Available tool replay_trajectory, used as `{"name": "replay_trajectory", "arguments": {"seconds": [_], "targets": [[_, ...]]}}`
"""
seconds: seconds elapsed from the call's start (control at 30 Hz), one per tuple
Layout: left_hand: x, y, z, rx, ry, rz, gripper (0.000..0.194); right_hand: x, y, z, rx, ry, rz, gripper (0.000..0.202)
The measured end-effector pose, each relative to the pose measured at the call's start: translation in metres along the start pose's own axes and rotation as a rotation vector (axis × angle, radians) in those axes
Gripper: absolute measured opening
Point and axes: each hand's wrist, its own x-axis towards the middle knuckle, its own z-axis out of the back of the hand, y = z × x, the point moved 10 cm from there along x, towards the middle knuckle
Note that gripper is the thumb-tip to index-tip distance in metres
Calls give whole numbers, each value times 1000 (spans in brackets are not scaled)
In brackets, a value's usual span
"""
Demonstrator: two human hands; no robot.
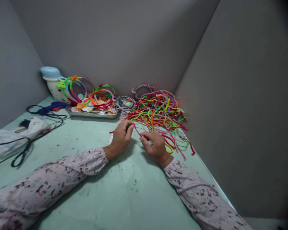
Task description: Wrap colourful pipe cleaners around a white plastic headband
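A pink pipe cleaner [137, 129] spans the short gap between my two hands above the middle of the table. My left hand [122, 137] pinches its upper end, with the fingertips closed. At the lower end, my right hand [156, 146] grips it between thumb and fingers. A red bit sticks out to the left behind my left hand; I cannot tell whether it belongs to the same piece. Just beyond my right hand lies a tangled heap of coloured pipe cleaners [158, 110].
Along the back wall stand a metal tray [93, 115] of shells, several headbands wrapped in pipe cleaner [78, 88], a coil of grey wire [126, 103] and a white pot with a blue top [54, 83]. A black cable [26, 147] and a plastic bag [21, 132] lie at left.
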Motion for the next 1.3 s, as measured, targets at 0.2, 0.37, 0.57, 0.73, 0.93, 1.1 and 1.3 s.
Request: {"name": "replay_trajectory", "arguments": {"seconds": [0.2, 0.37, 0.57, 0.73, 0.93, 1.1, 1.3], "targets": [[1, 3, 3, -21, -32, 34, 13, 0, 17, 4, -143, -30, 114, 11], [2, 4, 4, -11, -40, 40, 13, 0, 24, 3, -190, -12, 152, 10], [1, 1, 5, -2, -47, 21, 12, 0, 32, 2, -221, 6, 223, 9], [1, 1, 5, 14, -51, 13, 11, -2, 38, -7, -145, 112, 259, 13], [1, 6, 5, 12, -65, 27, 11, -4, 34, -9, -105, 126, 231, 11], [2, 8, 6, 3, -77, 35, 11, -3, 37, -6, -160, 94, 262, 11], [2, 13, 7, -20, -85, 65, 13, -3, 39, -3, -200, 74, 262, 11]]}}
